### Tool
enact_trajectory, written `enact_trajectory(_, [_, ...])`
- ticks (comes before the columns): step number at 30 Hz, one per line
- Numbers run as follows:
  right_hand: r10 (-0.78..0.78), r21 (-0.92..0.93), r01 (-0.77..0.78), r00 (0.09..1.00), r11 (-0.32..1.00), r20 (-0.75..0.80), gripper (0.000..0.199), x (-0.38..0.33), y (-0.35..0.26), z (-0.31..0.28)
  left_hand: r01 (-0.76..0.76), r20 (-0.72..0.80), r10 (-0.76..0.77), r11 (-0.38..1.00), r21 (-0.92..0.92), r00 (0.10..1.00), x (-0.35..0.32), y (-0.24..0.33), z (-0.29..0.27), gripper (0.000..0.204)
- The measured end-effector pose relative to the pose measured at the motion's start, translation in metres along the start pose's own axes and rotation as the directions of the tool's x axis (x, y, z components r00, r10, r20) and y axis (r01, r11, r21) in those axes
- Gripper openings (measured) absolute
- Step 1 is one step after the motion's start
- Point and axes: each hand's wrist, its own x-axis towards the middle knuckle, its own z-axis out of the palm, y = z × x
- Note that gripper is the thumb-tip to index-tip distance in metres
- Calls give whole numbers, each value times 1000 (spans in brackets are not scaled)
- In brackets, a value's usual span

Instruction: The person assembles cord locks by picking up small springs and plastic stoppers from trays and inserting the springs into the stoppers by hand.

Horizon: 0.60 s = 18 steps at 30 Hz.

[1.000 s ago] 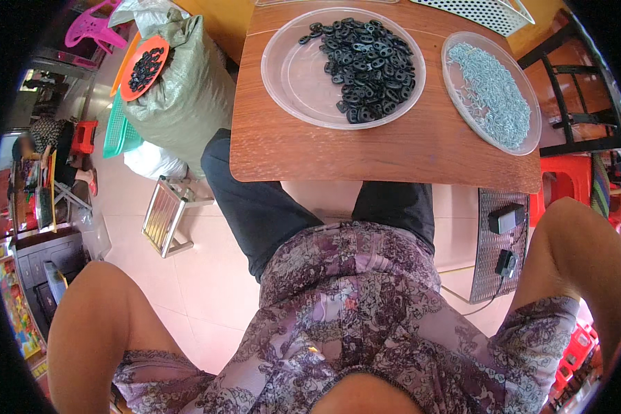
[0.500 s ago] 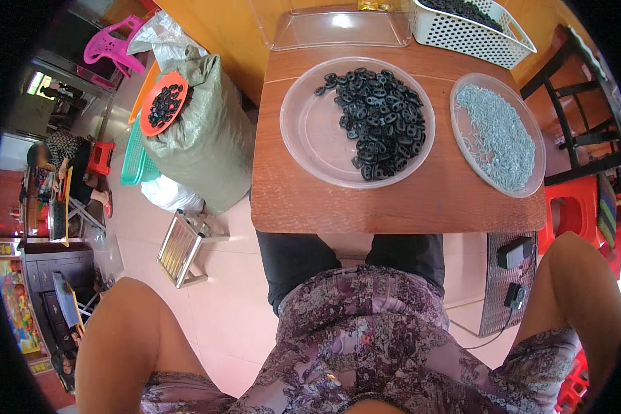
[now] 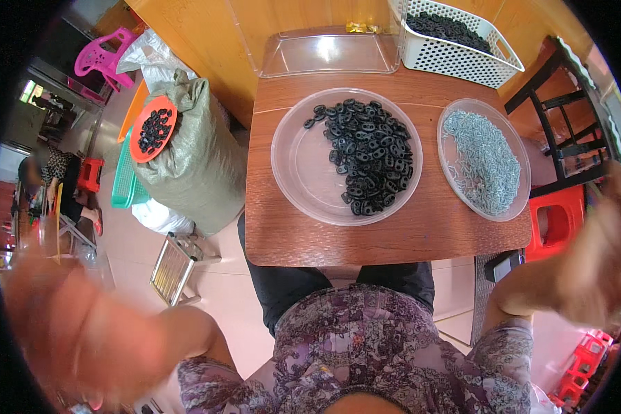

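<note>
My left hand (image 3: 76, 328) is raised at the lower left, smeared by motion, away from the table. At the right rim my right hand (image 3: 595, 259) is also lifted and blurred, off the table's right side. The fingers of neither hand can be made out, nor whether they hold anything. On the brown wooden table (image 3: 297, 245) stands a round clear plastic tray (image 3: 303, 169) with a heap of small black oval pieces with two holes (image 3: 372, 152). Right of it, a second clear round tray (image 3: 522, 155) bears a pile of small silvery metal pins or screws (image 3: 486, 162).
A white perforated basket (image 3: 455, 65) of black pieces and a clear rectangular box (image 3: 328, 58) are at the table's back. Left stands a full woven sack (image 3: 207, 165) with an orange plate (image 3: 142, 141) of black pieces. A metal footstool (image 3: 169, 269) and red stool (image 3: 559, 221) flank the table.
Both of my hands have come up into view at the left and right sides. The table and its trays now appear lower in the picture as my head has shifted.
</note>
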Motion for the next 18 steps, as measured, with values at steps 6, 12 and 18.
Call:
enact_trajectory(6, [676, -10, -678, 732, 735, 87, 23, -59, 48, -3, 438, 237, -796, 524, 730, 557, -97, -137, 2, 18])
enact_trajectory(12, [733, -310, -676, 668, 669, 124, 18, -82, 44, -13, 67, 523, -705, 624, 779, 479, -122, -178, 14, 21])
enact_trajectory(18, [744, -324, -678, 650, 660, 155, 16, -91, 46, -22, -100, 577, -702, 596, 797, 418, -113, -183, -5, 24])
